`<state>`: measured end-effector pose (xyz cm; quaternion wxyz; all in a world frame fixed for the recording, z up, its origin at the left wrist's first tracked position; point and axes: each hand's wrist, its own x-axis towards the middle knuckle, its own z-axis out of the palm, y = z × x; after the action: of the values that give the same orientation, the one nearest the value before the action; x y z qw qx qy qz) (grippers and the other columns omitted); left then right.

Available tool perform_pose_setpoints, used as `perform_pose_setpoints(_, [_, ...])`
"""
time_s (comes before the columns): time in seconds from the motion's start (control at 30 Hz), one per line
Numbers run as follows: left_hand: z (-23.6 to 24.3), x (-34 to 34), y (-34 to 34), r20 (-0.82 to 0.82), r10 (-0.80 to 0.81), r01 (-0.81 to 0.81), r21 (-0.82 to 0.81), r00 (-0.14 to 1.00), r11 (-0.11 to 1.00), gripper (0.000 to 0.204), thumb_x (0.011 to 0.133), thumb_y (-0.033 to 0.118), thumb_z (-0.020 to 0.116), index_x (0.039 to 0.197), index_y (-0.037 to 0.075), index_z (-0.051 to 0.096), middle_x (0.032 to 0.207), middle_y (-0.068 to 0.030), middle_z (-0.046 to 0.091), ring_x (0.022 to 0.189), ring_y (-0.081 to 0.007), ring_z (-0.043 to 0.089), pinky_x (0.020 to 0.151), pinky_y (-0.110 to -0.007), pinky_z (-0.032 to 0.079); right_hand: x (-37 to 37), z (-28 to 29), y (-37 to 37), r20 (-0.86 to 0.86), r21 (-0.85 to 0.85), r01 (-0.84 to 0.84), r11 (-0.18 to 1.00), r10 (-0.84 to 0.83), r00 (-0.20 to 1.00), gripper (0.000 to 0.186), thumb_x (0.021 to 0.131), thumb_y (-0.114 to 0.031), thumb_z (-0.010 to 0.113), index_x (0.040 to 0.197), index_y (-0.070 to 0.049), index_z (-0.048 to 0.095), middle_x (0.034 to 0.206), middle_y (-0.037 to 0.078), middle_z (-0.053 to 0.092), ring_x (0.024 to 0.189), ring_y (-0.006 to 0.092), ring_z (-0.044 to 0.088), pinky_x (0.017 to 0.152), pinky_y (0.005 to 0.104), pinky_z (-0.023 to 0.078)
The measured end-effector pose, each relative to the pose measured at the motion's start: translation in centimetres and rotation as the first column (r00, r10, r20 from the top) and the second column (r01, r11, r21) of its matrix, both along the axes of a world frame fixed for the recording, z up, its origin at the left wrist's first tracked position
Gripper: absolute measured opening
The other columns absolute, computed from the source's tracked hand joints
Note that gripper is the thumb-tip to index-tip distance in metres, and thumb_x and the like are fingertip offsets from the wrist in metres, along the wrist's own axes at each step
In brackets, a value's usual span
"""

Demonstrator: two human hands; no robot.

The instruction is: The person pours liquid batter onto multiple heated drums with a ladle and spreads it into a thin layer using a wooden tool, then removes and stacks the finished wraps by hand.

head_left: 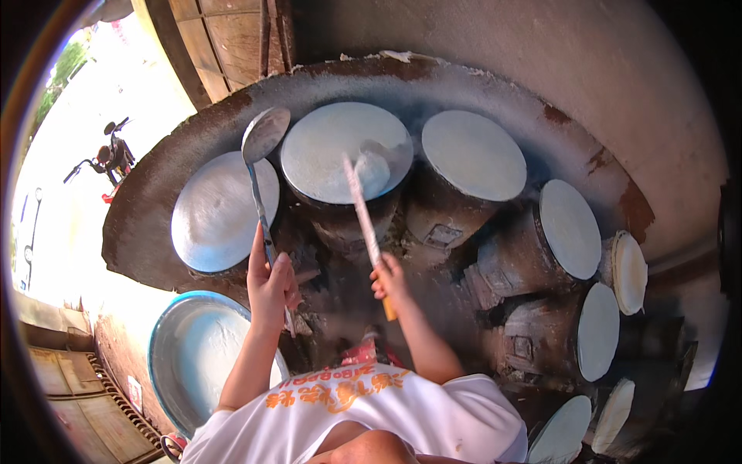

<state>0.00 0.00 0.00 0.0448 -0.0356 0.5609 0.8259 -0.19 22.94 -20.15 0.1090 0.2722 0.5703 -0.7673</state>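
Note:
My left hand (270, 290) is closed round the long handle of a metal ladle (267, 133). The ladle's bowl hangs above the gap between the left griddle (220, 213) and the middle griddle (325, 139). In my right hand (389, 277) is a long stick-like tool (362, 205), coated whitish along its shaft, with an orange-yellow lower end. Its far end reaches over the middle griddle, beside a rounded whitish patch (372, 172). A thin pale layer covers this griddle. Whether the tool's tip touches it, I cannot tell.
A blue-rimmed basin (158, 348) of white batter stands at my left. More round griddles (473, 155) on drum-like stoves (506, 267) curve around to my right. A raised, stained ledge (185, 147) runs behind them. Past the left side, a motorbike (114, 158) stands outside.

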Motion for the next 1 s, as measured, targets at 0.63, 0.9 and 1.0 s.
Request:
perform_pose_setpoints(0.63, [0.1,-8.4,11.8,0.03,-0.071,0.074,-0.138,0.997,0.988,0.06,0.094,0.005,0.047,0.147,0.015,0.02,0.054,0.003,0.036,0.04,-0.0048,0.034,0.035,-0.021,0.03,-4.0,2.3,14.6,0.029,-0.02,-0.23,0.973,0.231,0.973,0.029,0.094,-0.014,0.049,0.123,-0.009,0.051,0.065,0.007,0.058,0.036,0.0088,0.043,0.031,0.0238,0.036])
perform_pose_setpoints(0.9, [1.4,-10.9,15.4,-0.013,-0.035,0.033,-0.13,0.999,0.991,0.059,0.094,0.003,0.044,0.147,0.016,0.021,0.055,0.0036,0.036,0.039,-0.0046,0.031,0.035,-0.02,0.029,-11.8,4.6,16.3,-0.096,0.388,-0.381,0.839,0.448,0.889,0.031,0.093,-0.019,0.052,0.124,-0.013,0.055,0.058,0.002,0.057,0.039,0.0084,0.044,0.036,0.0253,0.036])
perform_pose_setpoints(1.0, [1.0,-11.7,15.8,0.032,-0.001,0.009,-0.229,0.999,0.973,0.059,0.094,0.005,0.045,0.147,0.015,0.022,0.054,0.0037,0.035,0.039,-0.0048,0.032,0.035,-0.02,0.028,-8.2,3.4,19.1,0.009,0.351,-0.289,0.891,0.305,0.952,0.034,0.094,-0.016,0.05,0.127,-0.007,0.053,0.063,0.004,0.061,0.04,0.0076,0.045,0.036,0.024,0.037])
